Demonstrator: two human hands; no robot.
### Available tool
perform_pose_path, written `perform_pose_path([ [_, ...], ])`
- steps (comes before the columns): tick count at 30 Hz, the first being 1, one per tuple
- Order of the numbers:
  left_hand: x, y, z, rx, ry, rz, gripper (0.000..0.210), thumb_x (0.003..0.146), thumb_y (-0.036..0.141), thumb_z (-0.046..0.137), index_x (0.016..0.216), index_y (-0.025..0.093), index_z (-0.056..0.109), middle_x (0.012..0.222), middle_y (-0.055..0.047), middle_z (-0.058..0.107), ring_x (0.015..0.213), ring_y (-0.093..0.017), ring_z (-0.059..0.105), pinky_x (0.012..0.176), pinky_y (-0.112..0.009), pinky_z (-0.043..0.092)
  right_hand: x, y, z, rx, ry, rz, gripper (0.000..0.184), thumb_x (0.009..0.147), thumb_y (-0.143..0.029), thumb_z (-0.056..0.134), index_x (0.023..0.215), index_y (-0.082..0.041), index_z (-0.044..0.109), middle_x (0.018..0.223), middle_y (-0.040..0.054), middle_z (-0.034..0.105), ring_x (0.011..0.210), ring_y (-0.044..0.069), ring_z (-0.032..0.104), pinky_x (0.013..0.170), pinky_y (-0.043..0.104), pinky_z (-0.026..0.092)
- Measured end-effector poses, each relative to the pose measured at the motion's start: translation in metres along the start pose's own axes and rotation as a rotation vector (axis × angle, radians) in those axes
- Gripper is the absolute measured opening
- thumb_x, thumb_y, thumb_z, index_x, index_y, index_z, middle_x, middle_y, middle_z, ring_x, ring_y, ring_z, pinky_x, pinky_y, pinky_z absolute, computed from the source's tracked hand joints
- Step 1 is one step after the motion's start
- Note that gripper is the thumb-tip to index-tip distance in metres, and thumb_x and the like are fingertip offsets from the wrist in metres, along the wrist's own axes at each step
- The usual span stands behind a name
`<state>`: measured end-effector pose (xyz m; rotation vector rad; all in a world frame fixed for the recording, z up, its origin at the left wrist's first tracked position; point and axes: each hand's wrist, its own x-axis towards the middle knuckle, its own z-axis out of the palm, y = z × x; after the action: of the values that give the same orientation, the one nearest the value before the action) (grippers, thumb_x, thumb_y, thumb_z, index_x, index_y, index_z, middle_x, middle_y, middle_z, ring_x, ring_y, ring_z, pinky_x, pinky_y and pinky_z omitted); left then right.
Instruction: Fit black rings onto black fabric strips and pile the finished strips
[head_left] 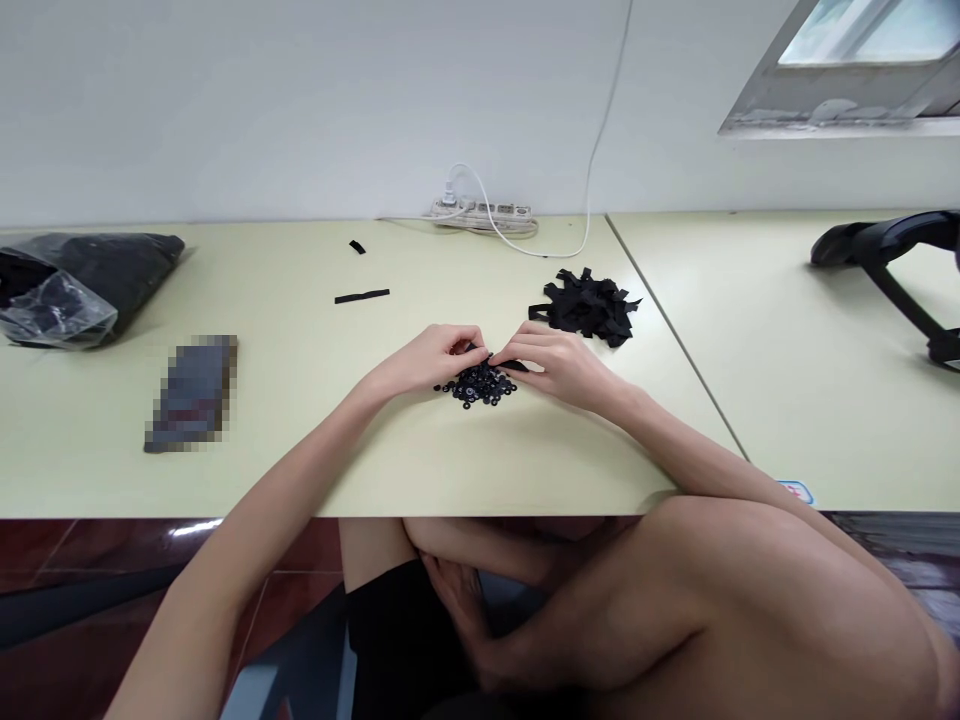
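Note:
A small heap of black ring-shaped pieces (pixel 478 386), like washers or snap parts, lies on the table between my hands. My right hand (pixel 559 362) is closed in a pinch on a short black fabric strip (pixel 514 366) just above the heap's right side. Thumb and fingers of my left hand (pixel 431 358) are pressed together at the strip's left end, where something black shows between them. Whether a small ring is also in that pinch is hidden. Behind my right hand lies a loose pile of black fabric strips (pixel 589 305).
Two single strips, a long one (pixel 362 296) and a short one (pixel 357 246), lie at the back left. A black plastic bag (pixel 127 275) and a blurred dark item (pixel 193 395) are further left. A power strip (pixel 487 213) with a white cable (pixel 592 150) sits by the wall. A black stand (pixel 892 265) is far right.

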<state>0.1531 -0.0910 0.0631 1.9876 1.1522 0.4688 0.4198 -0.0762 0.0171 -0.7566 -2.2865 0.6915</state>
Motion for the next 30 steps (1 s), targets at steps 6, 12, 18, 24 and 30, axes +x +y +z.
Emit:
perform_pose_path([
  [6,0.001,-0.001,0.002,0.004,0.014,0.012,0.034,0.104,0.050,0.063,0.095,0.019,0.074,0.073,0.001,0.055,0.067,-0.015,0.045,0.065,-0.031,0.033,0.002,-0.006,-0.002,-0.042,-0.008,-0.017,0.020,0.108,-0.053,0.074,0.112,-0.037,0.086,0.102,0.0054,0.083,0.104,0.033,0.068,0.096,0.053,0.061],
  [12,0.001,0.000,0.003,-0.010,0.034,0.005,0.034,0.105,0.050,0.063,0.095,0.019,0.074,0.073,0.002,0.053,0.068,-0.015,0.044,0.065,-0.031,0.033,0.003,-0.008,-0.002,-0.028,0.003,-0.008,0.014,0.107,-0.046,0.076,0.107,-0.035,0.085,0.103,0.0050,0.083,0.101,0.031,0.068,0.093,0.051,0.059],
  [18,0.001,-0.002,0.004,-0.031,0.086,0.004,0.035,0.106,0.053,0.063,0.098,0.020,0.073,0.078,0.000,0.059,0.068,-0.016,0.047,0.065,-0.031,0.034,0.003,-0.010,0.003,0.036,0.130,0.039,0.022,0.111,-0.050,0.071,0.110,-0.031,0.082,0.101,0.0054,0.081,0.095,0.026,0.071,0.090,0.046,0.061],
  [24,0.014,-0.026,-0.015,-0.098,0.320,-0.072,0.025,0.103,0.041,0.061,0.097,0.019,0.073,0.084,-0.003,0.063,0.074,-0.018,0.050,0.072,-0.033,0.039,0.009,0.016,-0.017,0.283,0.633,0.278,0.046,0.108,-0.070,0.066,0.091,-0.027,0.063,0.072,-0.0006,0.066,0.066,0.018,0.066,0.067,0.035,0.057],
  [30,0.014,-0.090,-0.063,0.224,0.813,-0.234,0.026,0.089,0.020,0.064,0.114,0.022,0.068,0.140,-0.018,0.067,0.133,-0.038,0.057,0.119,-0.051,0.042,0.000,0.064,-0.051,0.004,0.962,0.460,0.039,0.106,-0.063,0.065,0.092,-0.026,0.063,0.092,0.0049,0.069,0.087,0.024,0.068,0.091,0.048,0.059],
])
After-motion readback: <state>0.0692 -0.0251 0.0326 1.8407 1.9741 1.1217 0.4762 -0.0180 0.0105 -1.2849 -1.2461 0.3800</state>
